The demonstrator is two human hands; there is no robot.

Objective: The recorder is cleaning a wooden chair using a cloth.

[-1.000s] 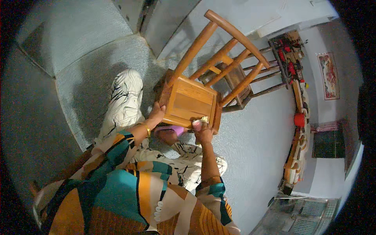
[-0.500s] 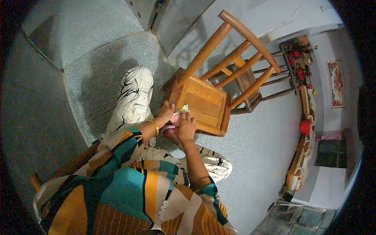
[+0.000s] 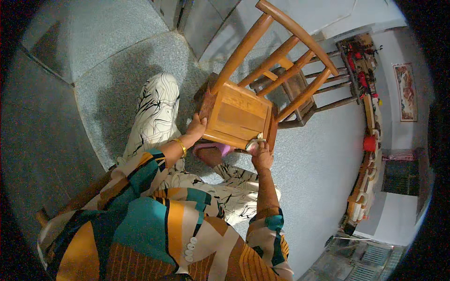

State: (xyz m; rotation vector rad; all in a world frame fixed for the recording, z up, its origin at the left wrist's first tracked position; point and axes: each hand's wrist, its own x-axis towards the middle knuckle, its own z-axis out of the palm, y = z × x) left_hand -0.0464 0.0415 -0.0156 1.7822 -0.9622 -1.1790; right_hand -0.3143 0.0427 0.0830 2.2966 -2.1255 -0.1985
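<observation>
In front of me stands a small wooden chair (image 3: 239, 114) with a panelled seat and a slatted backrest on the far side. My left hand (image 3: 196, 127) is closed on the seat's near left corner, thumb on top. At the near right corner, my right hand (image 3: 263, 157) presses a crumpled pale cloth (image 3: 254, 144) against the front edge of the seat. Its fingers are bunched over the cloth and partly hide it. A pink slipper (image 3: 223, 149) on my foot shows just below the seat's front edge.
Behind the chair is a darker wooden chair or stool (image 3: 297, 91). Grey speckled floor (image 3: 309, 178) spreads to the right. Along the right wall runs a long wooden bench (image 3: 363, 187) with pale cushions; a red object (image 3: 370, 143) is beside it. A cabinet-like panel (image 3: 206, 28) stands at the far left.
My right hand has slid the cloth rightward along the seat's front edge, from near the left corner to the right one. My left hand stays at the left corner.
</observation>
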